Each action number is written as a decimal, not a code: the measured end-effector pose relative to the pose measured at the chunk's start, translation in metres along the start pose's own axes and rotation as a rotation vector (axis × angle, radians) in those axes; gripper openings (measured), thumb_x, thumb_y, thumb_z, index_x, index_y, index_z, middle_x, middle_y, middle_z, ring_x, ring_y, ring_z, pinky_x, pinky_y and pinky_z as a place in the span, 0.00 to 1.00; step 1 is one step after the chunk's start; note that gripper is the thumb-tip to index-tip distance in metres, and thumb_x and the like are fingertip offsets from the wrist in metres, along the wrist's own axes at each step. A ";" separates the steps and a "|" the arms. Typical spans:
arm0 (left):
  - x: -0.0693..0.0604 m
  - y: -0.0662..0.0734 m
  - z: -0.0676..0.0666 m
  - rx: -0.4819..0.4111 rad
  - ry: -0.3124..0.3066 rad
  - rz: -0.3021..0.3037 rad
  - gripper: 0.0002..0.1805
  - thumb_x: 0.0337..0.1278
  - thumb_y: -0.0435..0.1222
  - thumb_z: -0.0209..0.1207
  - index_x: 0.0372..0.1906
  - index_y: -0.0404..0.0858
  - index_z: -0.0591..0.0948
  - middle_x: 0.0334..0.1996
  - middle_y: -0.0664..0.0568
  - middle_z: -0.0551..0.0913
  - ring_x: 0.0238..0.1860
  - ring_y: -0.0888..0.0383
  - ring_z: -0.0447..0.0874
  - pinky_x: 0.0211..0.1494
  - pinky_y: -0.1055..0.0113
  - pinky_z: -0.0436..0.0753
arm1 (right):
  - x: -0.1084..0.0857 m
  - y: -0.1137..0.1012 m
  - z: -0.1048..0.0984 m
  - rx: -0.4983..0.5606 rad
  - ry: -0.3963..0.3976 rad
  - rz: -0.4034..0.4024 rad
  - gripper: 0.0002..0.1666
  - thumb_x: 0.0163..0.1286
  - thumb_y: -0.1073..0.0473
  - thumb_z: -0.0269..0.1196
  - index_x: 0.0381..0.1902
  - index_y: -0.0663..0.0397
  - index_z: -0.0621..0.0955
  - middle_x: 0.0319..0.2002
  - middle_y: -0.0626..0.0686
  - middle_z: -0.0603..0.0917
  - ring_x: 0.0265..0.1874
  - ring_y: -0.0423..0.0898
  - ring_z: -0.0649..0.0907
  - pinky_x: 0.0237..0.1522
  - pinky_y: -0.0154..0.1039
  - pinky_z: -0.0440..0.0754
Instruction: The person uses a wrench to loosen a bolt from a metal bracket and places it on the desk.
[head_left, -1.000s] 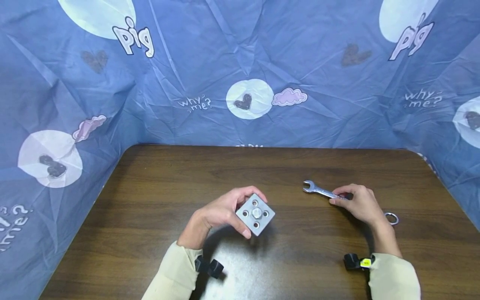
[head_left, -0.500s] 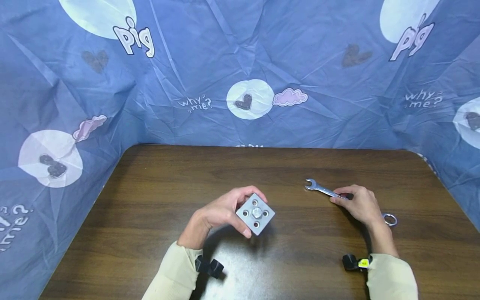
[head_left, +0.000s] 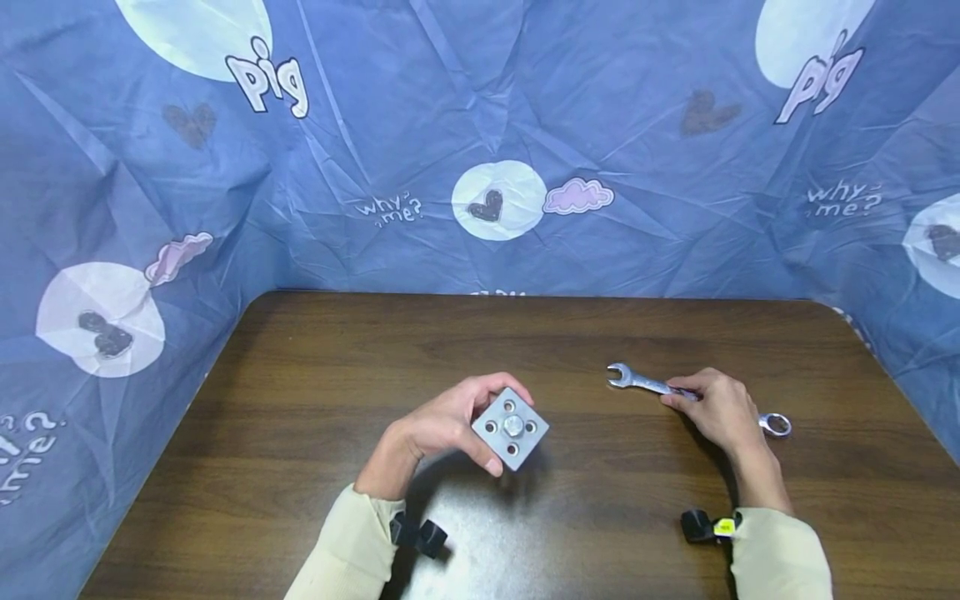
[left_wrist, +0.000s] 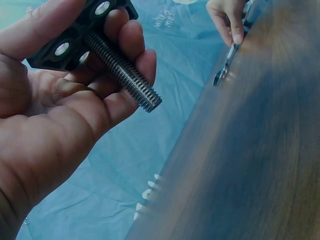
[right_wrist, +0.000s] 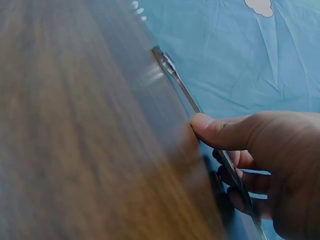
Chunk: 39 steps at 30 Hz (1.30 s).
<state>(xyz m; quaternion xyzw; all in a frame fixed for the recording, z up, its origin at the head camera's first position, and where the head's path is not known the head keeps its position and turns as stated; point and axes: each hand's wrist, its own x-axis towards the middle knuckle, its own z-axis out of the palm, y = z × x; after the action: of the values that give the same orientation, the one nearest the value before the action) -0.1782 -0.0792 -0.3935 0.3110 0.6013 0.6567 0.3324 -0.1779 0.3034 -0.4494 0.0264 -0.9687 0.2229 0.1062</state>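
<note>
My left hand (head_left: pixel 442 421) grips a square metal plate (head_left: pixel 497 410) by its edges, with a hex bolt head (head_left: pixel 513 426) at its centre and several holes around it. In the left wrist view the threaded shank (left_wrist: pixel 122 70) of the bolt sticks out from the plate's back, beside my curled fingers. On the right, my right hand (head_left: pixel 723 412) pinches a silver combination wrench (head_left: pixel 647 383) by its middle between thumb and fingers. The wrench's open end points left and its ring end (head_left: pixel 776 425) shows past the wrist. Whether the wrench touches the table cannot be told.
A brown wooden table (head_left: pixel 360 350) lies beneath both hands. Behind it and along its sides hangs a blue printed cloth (head_left: pixel 345 125). Each wrist carries a black camera mount, the left one (head_left: pixel 417 534) and the right one (head_left: pixel 705 527).
The wrench has turned slightly in my right hand, its ring end shifting a little left and up, and the right forearm has moved slightly left. My left hand and the plate have stayed in place.
</note>
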 end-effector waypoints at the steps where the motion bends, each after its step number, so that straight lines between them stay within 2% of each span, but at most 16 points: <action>1: 0.000 0.000 0.000 -0.001 0.003 -0.002 0.44 0.22 0.15 0.67 0.59 0.20 0.65 0.32 0.60 0.87 0.33 0.62 0.87 0.38 0.70 0.84 | 0.000 0.001 0.001 0.008 0.013 -0.013 0.14 0.55 0.55 0.76 0.39 0.52 0.90 0.36 0.59 0.89 0.33 0.56 0.85 0.30 0.51 0.75; 10: 0.000 -0.002 -0.001 0.004 0.021 -0.018 0.44 0.23 0.15 0.66 0.60 0.20 0.66 0.32 0.60 0.87 0.33 0.62 0.87 0.38 0.70 0.84 | -0.001 0.009 0.011 0.065 0.115 -0.104 0.12 0.52 0.60 0.77 0.36 0.55 0.91 0.28 0.55 0.87 0.26 0.41 0.78 0.30 0.38 0.71; 24: 0.000 -0.004 -0.002 0.004 0.057 -0.010 0.45 0.23 0.15 0.67 0.60 0.21 0.66 0.32 0.59 0.87 0.33 0.62 0.87 0.38 0.69 0.84 | -0.001 0.011 0.015 0.136 0.095 -0.003 0.12 0.54 0.59 0.76 0.38 0.54 0.90 0.31 0.54 0.86 0.28 0.34 0.75 0.31 0.30 0.69; 27: 0.001 -0.004 -0.002 -0.006 0.106 0.009 0.45 0.24 0.14 0.66 0.60 0.20 0.65 0.31 0.60 0.87 0.31 0.63 0.87 0.37 0.69 0.84 | -0.002 0.010 0.015 0.147 0.091 0.009 0.11 0.54 0.59 0.76 0.37 0.54 0.90 0.30 0.53 0.85 0.27 0.33 0.73 0.30 0.30 0.69; 30: 0.003 -0.004 -0.002 0.001 0.180 0.036 0.45 0.25 0.14 0.66 0.61 0.20 0.64 0.30 0.60 0.87 0.30 0.63 0.87 0.35 0.69 0.85 | -0.002 0.010 0.014 0.149 0.087 0.015 0.11 0.54 0.59 0.76 0.37 0.55 0.90 0.29 0.54 0.85 0.26 0.32 0.73 0.29 0.30 0.69; 35: 0.004 -0.004 -0.002 0.061 0.320 0.061 0.45 0.24 0.14 0.67 0.61 0.22 0.66 0.30 0.60 0.85 0.31 0.64 0.85 0.37 0.70 0.83 | -0.003 0.010 0.011 0.139 0.084 0.034 0.11 0.54 0.57 0.77 0.36 0.54 0.91 0.30 0.54 0.87 0.25 0.30 0.73 0.29 0.31 0.69; 39: 0.006 -0.004 -0.002 0.118 0.405 0.067 0.44 0.25 0.16 0.69 0.60 0.24 0.68 0.30 0.60 0.84 0.31 0.63 0.84 0.38 0.70 0.82 | -0.004 0.011 0.009 0.128 0.074 0.037 0.12 0.53 0.56 0.77 0.36 0.53 0.91 0.29 0.53 0.87 0.25 0.28 0.72 0.29 0.32 0.69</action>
<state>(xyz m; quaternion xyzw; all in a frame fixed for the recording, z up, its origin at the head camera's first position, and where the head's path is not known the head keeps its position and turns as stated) -0.1832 -0.0759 -0.3972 0.2115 0.6824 0.6802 0.1641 -0.1765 0.3092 -0.4627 0.0069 -0.9482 0.2871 0.1358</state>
